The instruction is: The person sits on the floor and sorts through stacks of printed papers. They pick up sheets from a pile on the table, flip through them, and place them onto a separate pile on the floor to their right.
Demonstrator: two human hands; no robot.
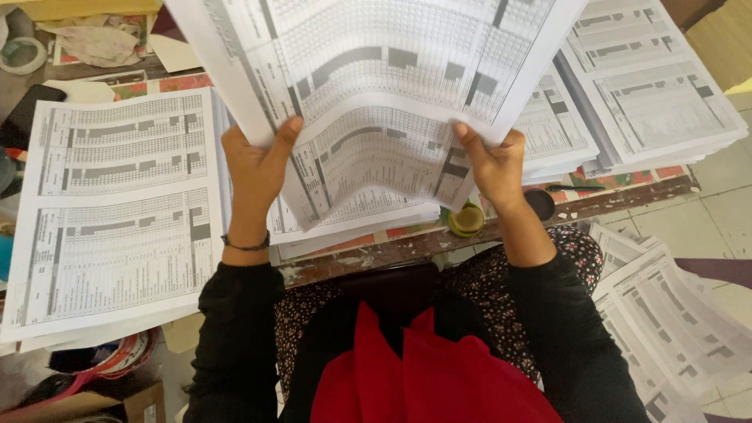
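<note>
Above the worn wooden table edge [470,239], the left hand [254,168] and right hand [495,164] each pinch closed on a raised sheaf of white printed table sheets [376,86], thumbs on top.

A brown cardboard box [117,403] sits at the bottom left on the floor, partly cut off by the frame edge; a dark phone [27,113] lies screen-off at far left
</note>
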